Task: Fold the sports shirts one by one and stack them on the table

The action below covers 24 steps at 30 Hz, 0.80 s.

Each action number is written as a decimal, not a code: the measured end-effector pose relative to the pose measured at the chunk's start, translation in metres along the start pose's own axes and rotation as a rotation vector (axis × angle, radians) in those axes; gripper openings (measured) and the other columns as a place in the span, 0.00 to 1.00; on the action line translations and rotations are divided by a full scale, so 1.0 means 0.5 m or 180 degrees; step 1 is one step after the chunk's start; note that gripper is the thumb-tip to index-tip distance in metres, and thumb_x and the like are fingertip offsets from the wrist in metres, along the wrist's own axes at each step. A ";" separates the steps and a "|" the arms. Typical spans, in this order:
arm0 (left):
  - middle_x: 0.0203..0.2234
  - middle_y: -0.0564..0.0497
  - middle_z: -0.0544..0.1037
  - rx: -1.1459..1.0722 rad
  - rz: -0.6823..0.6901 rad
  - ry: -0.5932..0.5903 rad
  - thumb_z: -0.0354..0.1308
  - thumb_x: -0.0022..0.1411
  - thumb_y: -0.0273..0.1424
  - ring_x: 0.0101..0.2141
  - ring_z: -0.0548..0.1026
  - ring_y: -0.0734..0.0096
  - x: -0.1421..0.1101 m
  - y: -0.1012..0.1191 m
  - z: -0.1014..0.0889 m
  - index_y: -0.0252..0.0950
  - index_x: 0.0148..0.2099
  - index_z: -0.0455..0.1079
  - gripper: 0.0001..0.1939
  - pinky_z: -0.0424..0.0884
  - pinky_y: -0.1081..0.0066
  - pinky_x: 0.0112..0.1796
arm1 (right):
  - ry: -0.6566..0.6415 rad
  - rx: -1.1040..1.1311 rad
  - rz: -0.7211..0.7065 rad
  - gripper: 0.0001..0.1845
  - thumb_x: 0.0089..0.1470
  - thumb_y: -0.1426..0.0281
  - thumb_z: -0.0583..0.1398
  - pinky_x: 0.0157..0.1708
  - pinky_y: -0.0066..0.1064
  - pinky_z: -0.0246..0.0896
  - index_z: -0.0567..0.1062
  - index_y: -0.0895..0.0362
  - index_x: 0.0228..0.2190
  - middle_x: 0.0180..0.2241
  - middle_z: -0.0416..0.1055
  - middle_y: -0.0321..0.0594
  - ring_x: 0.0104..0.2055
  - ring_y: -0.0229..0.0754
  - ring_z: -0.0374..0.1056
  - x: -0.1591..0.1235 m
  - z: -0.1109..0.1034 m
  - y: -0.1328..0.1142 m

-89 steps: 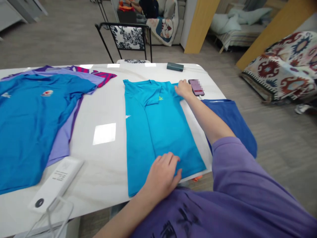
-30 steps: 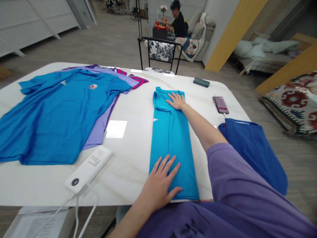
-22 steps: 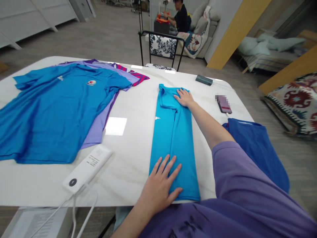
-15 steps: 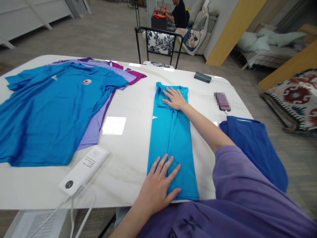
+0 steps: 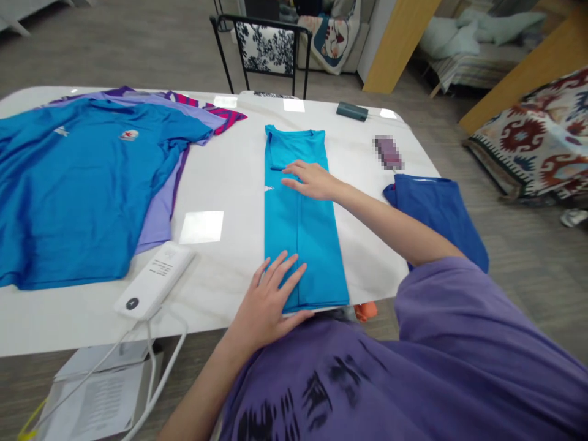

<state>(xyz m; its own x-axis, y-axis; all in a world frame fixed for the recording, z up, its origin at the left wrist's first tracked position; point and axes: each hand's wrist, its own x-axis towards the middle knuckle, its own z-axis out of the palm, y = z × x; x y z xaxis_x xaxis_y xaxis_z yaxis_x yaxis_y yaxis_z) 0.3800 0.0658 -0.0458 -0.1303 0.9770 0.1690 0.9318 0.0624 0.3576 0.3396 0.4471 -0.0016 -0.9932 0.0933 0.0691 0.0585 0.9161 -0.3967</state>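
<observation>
Turquoise fabric is found at the centre of the frame: a T-shirt, folded lengthwise into a narrow panel, laid flat on a white marbled table. Its neckline is placed toward the top of the frame, its hem close to the table's near edge. The left hand is laid palm down, fingers spread, over the lower left part of the panel; nothing is gripped. The right hand is held open with fingers slightly bent over the upper middle, below the turned-in sleeve; no cloth is seen pinched, and whether the panel is pressed by it cannot be confirmed.

At left, a blue T-shirt is spread over a lavender garment. A white device is noted at lower left, its cable hung over the near edge. A phone is seen at upper right, above a folded dark-blue garment that is extended past the table's right edge.

Risks, as judged: the layers could be slid apart or creased if either palm were dragged across the thin cloth. The hem could be caught by the wearer's body, and the device pulled down should its cable be snagged by the left forearm.
</observation>
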 end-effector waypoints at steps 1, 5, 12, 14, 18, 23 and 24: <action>0.84 0.44 0.57 0.0006 -0.0001 -0.0017 0.64 0.76 0.58 0.83 0.54 0.41 -0.022 -0.009 -0.006 0.47 0.88 0.52 0.49 0.52 0.42 0.81 | -0.0079 0.0108 -0.0246 0.36 0.80 0.45 0.54 0.73 0.51 0.62 0.78 0.57 0.70 0.71 0.74 0.53 0.72 0.58 0.70 -0.076 -0.008 -0.025; 0.85 0.45 0.55 0.0126 0.0089 -0.0141 0.63 0.78 0.54 0.83 0.53 0.42 -0.100 -0.046 -0.003 0.47 0.88 0.50 0.48 0.54 0.42 0.81 | -0.0222 0.0351 -0.0761 0.38 0.74 0.41 0.63 0.70 0.50 0.68 0.76 0.51 0.72 0.71 0.75 0.52 0.70 0.57 0.74 -0.403 0.007 -0.113; 0.83 0.49 0.61 0.0197 0.0276 -0.0052 0.59 0.82 0.40 0.82 0.56 0.45 -0.137 -0.055 0.030 0.51 0.86 0.57 0.37 0.53 0.38 0.80 | -0.0063 -0.0440 -0.0216 0.45 0.72 0.55 0.70 0.82 0.57 0.51 0.62 0.41 0.81 0.82 0.57 0.43 0.83 0.57 0.56 -0.670 0.183 -0.191; 0.81 0.50 0.65 0.0192 0.0332 -0.0032 0.59 0.81 0.33 0.81 0.61 0.47 -0.143 -0.053 0.031 0.54 0.84 0.62 0.35 0.54 0.36 0.80 | 0.0118 -0.0536 -0.0151 0.36 0.74 0.65 0.66 0.79 0.55 0.55 0.68 0.41 0.78 0.80 0.61 0.40 0.82 0.55 0.59 -0.681 0.211 -0.200; 0.75 0.51 0.74 0.0137 0.0468 0.0026 0.57 0.77 0.23 0.76 0.70 0.49 -0.169 -0.046 0.030 0.56 0.79 0.71 0.35 0.63 0.40 0.76 | 0.0285 -0.0458 -0.0149 0.33 0.72 0.78 0.60 0.70 0.51 0.61 0.79 0.39 0.70 0.75 0.71 0.37 0.76 0.52 0.68 -0.703 0.215 -0.216; 0.57 0.49 0.88 -0.0556 0.0628 0.0113 0.54 0.77 0.22 0.58 0.85 0.56 -0.211 0.009 -0.004 0.49 0.69 0.79 0.27 0.73 0.49 0.64 | -0.0164 0.0544 -0.0179 0.23 0.78 0.72 0.59 0.66 0.46 0.63 0.84 0.43 0.64 0.61 0.84 0.41 0.61 0.47 0.78 -0.752 0.141 -0.264; 0.54 0.49 0.89 -0.0841 0.0656 0.0054 0.54 0.77 0.22 0.53 0.86 0.59 -0.218 0.028 -0.020 0.47 0.67 0.79 0.25 0.75 0.52 0.61 | -0.0368 0.0893 -0.0181 0.20 0.79 0.68 0.59 0.64 0.43 0.65 0.84 0.45 0.63 0.58 0.86 0.41 0.58 0.46 0.80 -0.761 0.117 -0.279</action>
<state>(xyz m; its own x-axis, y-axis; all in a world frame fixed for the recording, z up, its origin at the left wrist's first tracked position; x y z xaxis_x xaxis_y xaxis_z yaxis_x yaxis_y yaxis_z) 0.4038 -0.0420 -0.0500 0.0441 0.9599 0.2769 0.8193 -0.1933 0.5397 0.7035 0.2611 -0.0260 -0.9999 -0.0147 0.0002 -0.0114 0.7737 -0.6335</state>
